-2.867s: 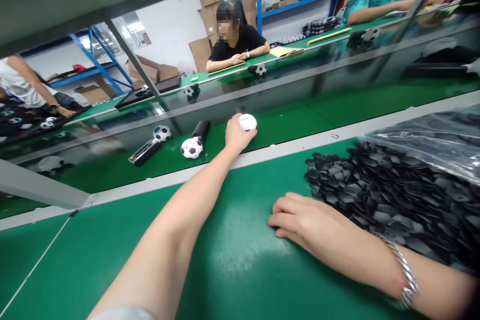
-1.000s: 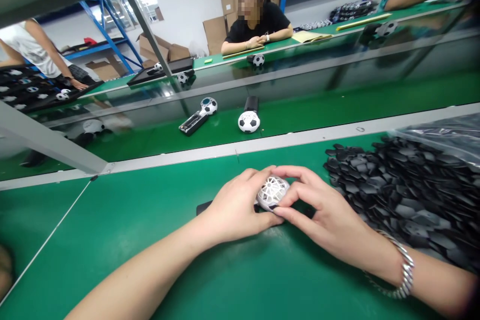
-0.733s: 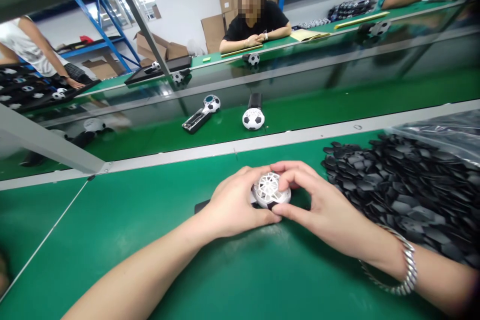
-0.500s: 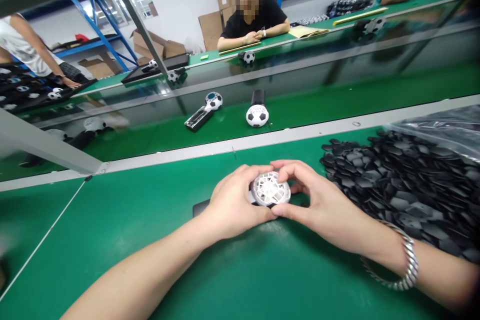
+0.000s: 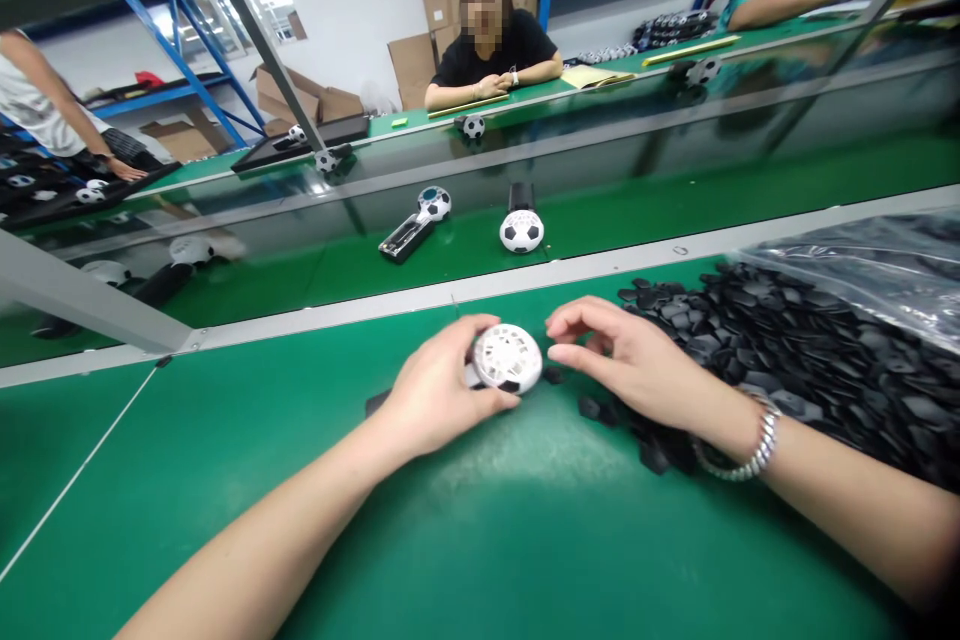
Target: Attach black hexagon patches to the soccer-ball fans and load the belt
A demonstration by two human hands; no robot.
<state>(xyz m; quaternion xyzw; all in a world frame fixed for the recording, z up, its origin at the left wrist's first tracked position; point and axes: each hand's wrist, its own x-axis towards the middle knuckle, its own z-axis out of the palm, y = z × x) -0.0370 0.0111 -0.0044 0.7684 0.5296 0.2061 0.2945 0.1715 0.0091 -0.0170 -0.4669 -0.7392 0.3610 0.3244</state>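
My left hand (image 5: 431,385) is wrapped round a soccer-ball handheld fan (image 5: 508,358). The fan's round white grille faces up, with a black patch on its lower side. Its dark handle passes under my palm and shows again at the left. Just right of the fan, apart from it, my right hand (image 5: 626,350) hovers with curled fingers and a small gap between thumb and forefinger; nothing shows between them. Loose black pentagon pieces (image 5: 600,410) lie below that hand, at the edge of a large pile (image 5: 810,380).
A clear plastic bag (image 5: 862,255) lies over the pile's back. Beyond the metal rail (image 5: 390,308), two more soccer-ball fans (image 5: 521,232) (image 5: 433,204) rest on a green belt (image 5: 630,220). A person (image 5: 487,50) sits across, and others work at both sides.
My right hand has let go of the fan and drawn back from it. The fan's grille is more tilted, still in my left hand. The camera view has shifted slightly.
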